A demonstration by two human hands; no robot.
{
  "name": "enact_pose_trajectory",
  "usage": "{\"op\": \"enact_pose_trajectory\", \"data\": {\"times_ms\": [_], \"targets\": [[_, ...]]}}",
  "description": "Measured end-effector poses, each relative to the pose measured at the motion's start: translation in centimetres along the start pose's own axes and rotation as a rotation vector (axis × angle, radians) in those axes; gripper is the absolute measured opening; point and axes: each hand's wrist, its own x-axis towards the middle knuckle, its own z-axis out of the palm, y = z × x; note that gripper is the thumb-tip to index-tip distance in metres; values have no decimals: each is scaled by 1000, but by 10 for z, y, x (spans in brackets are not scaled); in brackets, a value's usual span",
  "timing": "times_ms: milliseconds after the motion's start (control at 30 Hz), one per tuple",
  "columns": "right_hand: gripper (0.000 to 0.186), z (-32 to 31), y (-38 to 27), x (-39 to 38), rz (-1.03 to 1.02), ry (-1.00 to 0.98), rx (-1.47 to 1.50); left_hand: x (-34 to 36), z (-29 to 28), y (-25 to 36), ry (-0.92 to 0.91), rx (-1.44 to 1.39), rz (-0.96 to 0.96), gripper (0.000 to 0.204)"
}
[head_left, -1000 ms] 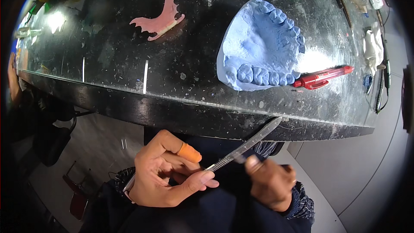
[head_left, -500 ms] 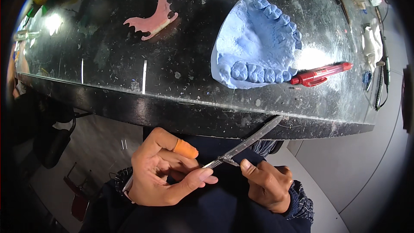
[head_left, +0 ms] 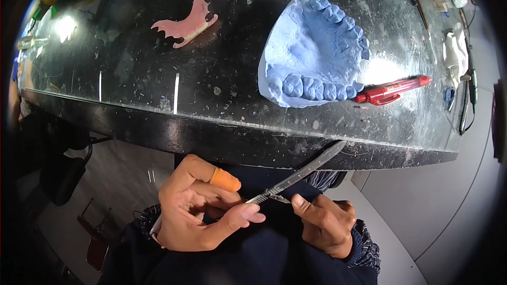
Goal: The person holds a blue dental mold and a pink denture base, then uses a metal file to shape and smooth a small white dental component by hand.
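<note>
My left hand [head_left: 198, 206], an orange finger cot on its index finger, pinches the ribbed end of what looks like a flat grey metal scalpel [head_left: 306, 170]. Its far end slants up to the right and meets the table's front edge; the tip in my fingers is hidden. Curled closed to the right is my right hand [head_left: 325, 224]. A small dark piece [head_left: 280, 198] juts from beside its thumb to the scalpel's ribs; what the fist itself grips is hidden. On the table stands a blue dental cast [head_left: 311, 53] with teeth facing up. A pink partial denture [head_left: 189, 21] lies left of it.
A red pen [head_left: 393, 91] touches the cast's right side. White crumpled tissue [head_left: 455, 53] and a dark corded tool [head_left: 471, 68] lie at the right. The black table [head_left: 227, 95] ends just beyond my hands. A chair [head_left: 66, 177] stands at lower left.
The scalpel has turned slightly in my left fingers, and the small dark piece sits a little differently against it. My right hand has shifted slightly left; the things on the table are unmoved.
</note>
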Motion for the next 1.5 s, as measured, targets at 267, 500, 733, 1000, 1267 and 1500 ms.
{"op": "enact_pose_trajectory", "data": {"times_ms": [267, 500, 733, 1000, 1267, 1500], "targets": [[17, -2, -9, 9, 212, 163, 51, -3, 0, -3, 26, -87, 33, 33], [49, 0, -13, 13, 221, 182, 118, 0, 4, -4, 27, -22, 35, 36], [46, -3, -9, 11, 208, 193, -14, 1, 1, -4, -20, 4, 70, 36], [46, -11, 2, 18, 275, 347, -89, -5, 1, -11, 4, -92, 112, 33], [41, -27, 4, 25, 239, 257, -221, -6, 6, -8, 76, -6, 128, 33], [43, -35, -30, 25, 65, -19, -142, -11, 12, 2, 260, 398, 395, 18]]}}
